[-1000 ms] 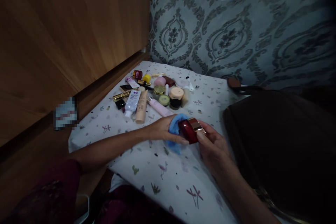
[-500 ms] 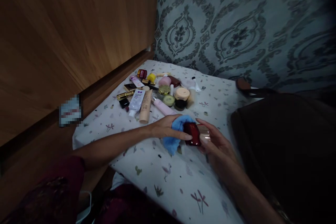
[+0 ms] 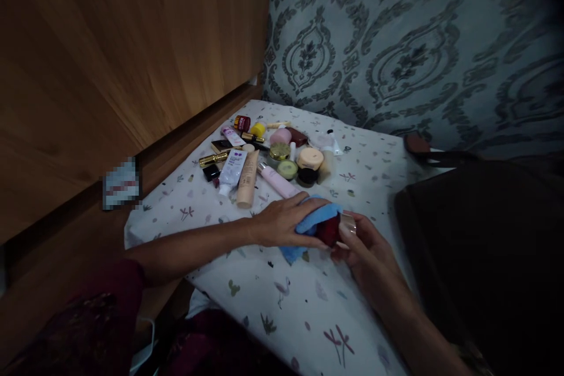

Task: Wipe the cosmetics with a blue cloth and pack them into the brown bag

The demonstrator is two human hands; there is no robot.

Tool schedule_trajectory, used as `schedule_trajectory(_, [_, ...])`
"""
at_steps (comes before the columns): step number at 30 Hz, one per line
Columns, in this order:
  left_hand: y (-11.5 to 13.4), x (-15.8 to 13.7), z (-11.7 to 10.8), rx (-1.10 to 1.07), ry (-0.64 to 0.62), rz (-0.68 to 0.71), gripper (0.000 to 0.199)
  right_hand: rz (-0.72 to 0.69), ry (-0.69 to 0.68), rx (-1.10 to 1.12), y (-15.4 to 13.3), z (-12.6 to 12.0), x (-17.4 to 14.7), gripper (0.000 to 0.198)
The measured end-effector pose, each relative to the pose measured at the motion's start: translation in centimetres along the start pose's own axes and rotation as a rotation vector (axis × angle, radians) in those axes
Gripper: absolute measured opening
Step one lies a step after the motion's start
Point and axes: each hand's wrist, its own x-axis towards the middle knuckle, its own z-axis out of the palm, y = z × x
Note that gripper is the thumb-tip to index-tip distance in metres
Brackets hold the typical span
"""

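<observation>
My left hand (image 3: 282, 220) is closed around a blue cloth (image 3: 319, 216), pressing it against a dark red bottle (image 3: 329, 229). The cloth now covers the bottle's top and left side, and one end hangs below my fingers. My right hand (image 3: 368, 241) grips the same bottle by its shiny rose-gold cap (image 3: 348, 224), which points right. Just beyond my left hand lies a pale pink tube (image 3: 278, 181). A beige tube (image 3: 248, 179) and a white tube with purple print (image 3: 232, 170) rest to its left.
Several cosmetics crowd the patterned white cloth (image 3: 282, 317), among them a peach-lidded jar (image 3: 310, 158), a green-gold jar (image 3: 279, 151) and a gold lipstick tube (image 3: 214, 158). A dark bag (image 3: 480, 247) stands at right. Wooden cabinet (image 3: 132, 59) is on the left, patterned wall behind.
My left hand has slid the cloth up and right over the red bottle, covering more of it. My right hand keeps its hold on the cap. The view has shifted slightly.
</observation>
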Motion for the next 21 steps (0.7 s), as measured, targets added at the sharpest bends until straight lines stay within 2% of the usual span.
schedule_trajectory(3, [-0.3, 0.3, -0.3, -0.178, 0.043, 0.032, 0.070, -0.014, -0.044, -0.032, -0.2, -0.5, 0.0, 0.048])
schedule_trajectory(6, [-0.4, 0.6, -0.7, -0.326, 0.043, -0.013, 0.065, -0.024, -0.083, -0.056, -0.3, -1.0, 0.1, 0.062])
schedule_trajectory(9, [-0.3, 0.7, -0.8, -0.347, 0.045, -0.008, 0.064, -0.021, -0.082, -0.090, -0.3, -1.3, 0.2, 0.057])
schedule_trajectory(16, [-0.8, 0.4, -0.4, -0.017, 0.045, 0.098, 0.050, 0.010, -0.020, -0.055, 0.6, -1.0, 0.6, 0.047])
schedule_trajectory(21, [-1.1, -0.1, 0.1, 0.200, 0.059, 0.094, 0.053, 0.013, 0.002, -0.031, 0.6, -0.5, 0.5, 0.041])
